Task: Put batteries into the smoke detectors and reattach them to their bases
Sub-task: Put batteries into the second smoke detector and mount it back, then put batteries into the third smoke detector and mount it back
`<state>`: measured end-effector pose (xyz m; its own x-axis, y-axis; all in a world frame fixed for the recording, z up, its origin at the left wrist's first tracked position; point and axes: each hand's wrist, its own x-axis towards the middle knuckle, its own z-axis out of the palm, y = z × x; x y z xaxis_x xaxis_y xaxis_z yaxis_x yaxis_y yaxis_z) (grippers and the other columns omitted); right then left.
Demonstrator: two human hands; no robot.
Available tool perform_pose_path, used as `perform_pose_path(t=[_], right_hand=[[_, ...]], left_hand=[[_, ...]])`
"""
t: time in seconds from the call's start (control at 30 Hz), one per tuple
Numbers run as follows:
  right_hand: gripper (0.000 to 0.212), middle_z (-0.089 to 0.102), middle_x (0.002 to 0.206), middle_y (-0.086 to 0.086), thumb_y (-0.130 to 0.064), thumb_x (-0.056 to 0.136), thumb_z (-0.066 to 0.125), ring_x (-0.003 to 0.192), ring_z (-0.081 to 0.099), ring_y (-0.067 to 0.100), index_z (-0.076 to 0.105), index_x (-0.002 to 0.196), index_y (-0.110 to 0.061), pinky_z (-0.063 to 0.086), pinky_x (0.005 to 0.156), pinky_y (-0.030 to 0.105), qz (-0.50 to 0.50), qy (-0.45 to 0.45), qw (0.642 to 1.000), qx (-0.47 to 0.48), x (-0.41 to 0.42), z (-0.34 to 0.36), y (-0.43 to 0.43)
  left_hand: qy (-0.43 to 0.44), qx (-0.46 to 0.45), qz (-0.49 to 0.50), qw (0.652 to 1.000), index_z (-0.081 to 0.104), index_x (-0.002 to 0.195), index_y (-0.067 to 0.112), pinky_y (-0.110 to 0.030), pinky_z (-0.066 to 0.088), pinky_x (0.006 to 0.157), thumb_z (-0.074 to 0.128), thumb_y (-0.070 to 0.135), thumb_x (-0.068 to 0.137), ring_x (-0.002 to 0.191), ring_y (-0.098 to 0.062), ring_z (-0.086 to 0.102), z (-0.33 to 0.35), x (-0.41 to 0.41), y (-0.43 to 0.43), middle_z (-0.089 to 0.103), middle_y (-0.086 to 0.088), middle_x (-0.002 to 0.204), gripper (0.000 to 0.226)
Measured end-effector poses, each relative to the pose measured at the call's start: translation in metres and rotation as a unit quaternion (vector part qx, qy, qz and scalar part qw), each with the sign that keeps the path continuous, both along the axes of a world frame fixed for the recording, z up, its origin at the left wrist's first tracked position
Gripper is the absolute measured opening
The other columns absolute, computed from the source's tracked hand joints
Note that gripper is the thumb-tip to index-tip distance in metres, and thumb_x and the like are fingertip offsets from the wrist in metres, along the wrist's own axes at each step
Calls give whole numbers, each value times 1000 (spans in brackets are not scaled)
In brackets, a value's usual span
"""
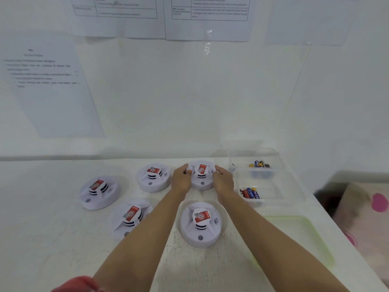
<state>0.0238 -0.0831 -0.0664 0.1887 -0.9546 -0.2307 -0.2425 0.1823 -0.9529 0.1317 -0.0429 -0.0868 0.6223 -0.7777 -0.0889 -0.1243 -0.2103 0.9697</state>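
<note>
The left hand (181, 179) and right hand (223, 182) clamp curled fingers round the smoke detector (201, 175) near the worktop's (63, 249) far edge, probably twisting it onto its base, while four other detectors (153, 178) look closed and batteries (250, 193) lie in trays (280, 202) at the right edge.

This looks like a makeshift work bench set up in a plain room. A white table (52, 239) stands against a white wall hung with printed instruction sheets (48, 85). Five identical smoke detectors (99, 192) are laid out in rows beside clear plastic bins (280, 186) of batteries (250, 192). Pink-spotted fabric (366, 213) at the right hints at a home.
</note>
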Motion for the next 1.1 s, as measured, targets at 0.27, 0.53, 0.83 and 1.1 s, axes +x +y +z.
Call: perform_pose_path(t=[0.27, 0.53, 0.83, 1.1], right_hand=[[48, 37, 149, 7, 2, 94, 33, 137, 35, 23, 36, 142, -6, 31, 108, 27, 22, 44, 999, 6, 0, 0, -2], [46, 35, 149, 12, -5, 95, 34, 138, 30, 29, 35, 141, -4, 25, 114, 35, 24, 112, 992, -52, 3, 12, 12], [44, 42, 144, 7, -1, 93, 34, 134, 38, 20, 47, 135, -6, 27, 109, 27, 85, 31, 986, -141, 51, 58, 59], [33, 55, 120, 13, -2, 94, 34, 89, 53, 21, 49, 123, 2, 42, 76, 28, 139, 112, 984, -17, 95, 51, 83]], left_hand=[[-46, 68, -6, 997, 27, 147, 4, -32, 22, 113, 29, 8, 101, 142, -25, 25, 8, -9, 1, 27, -10, 154, 46], [-31, 27, -2, 999, 39, 142, 6, -32, 23, 113, 28, 6, 100, 139, -22, 31, 27, -7, 13, 35, -7, 151, 43], [-6, -63, 186, 980, 60, 122, 8, -29, 45, 90, 36, 5, 96, 118, -24, 53, 57, 54, 63, 55, -6, 133, 36], [-33, 32, 26, 999, 45, 137, 9, -33, 28, 111, 40, 4, 94, 136, -23, 36, 47, 95, 90, 39, -7, 147, 44]])
